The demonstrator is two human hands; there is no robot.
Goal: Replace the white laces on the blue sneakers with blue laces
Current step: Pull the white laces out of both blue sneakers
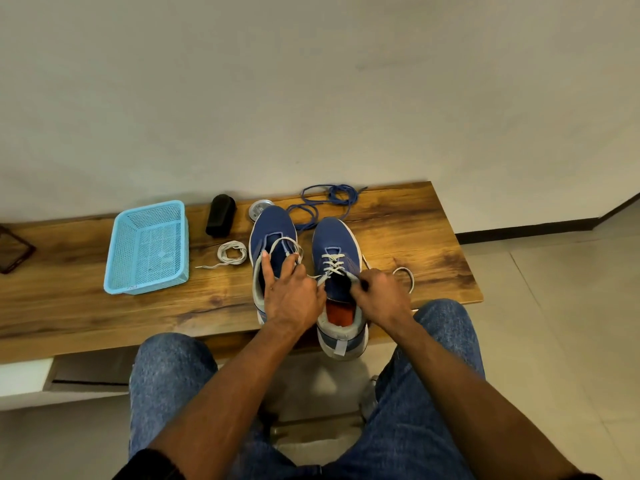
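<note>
On the wooden bench (pixel 398 216), the white lace (pixel 333 263) of the right blue mesh sneaker (pixel 337 244) is being unthreaded; lace ends are being pinched by left hand (pixel 294 296) and right hand (pixel 379 294); next, remaining crossings need loosening; coiled blue laces (pixel 325 200) are lying behind.

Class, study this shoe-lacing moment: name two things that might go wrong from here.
1. The right sneaker overhangs the bench edge; tugging its white lace might tip it off.
2. The left hand and right hand pull lace ends across both sneakers, so lace might snag the left sneaker.
</note>
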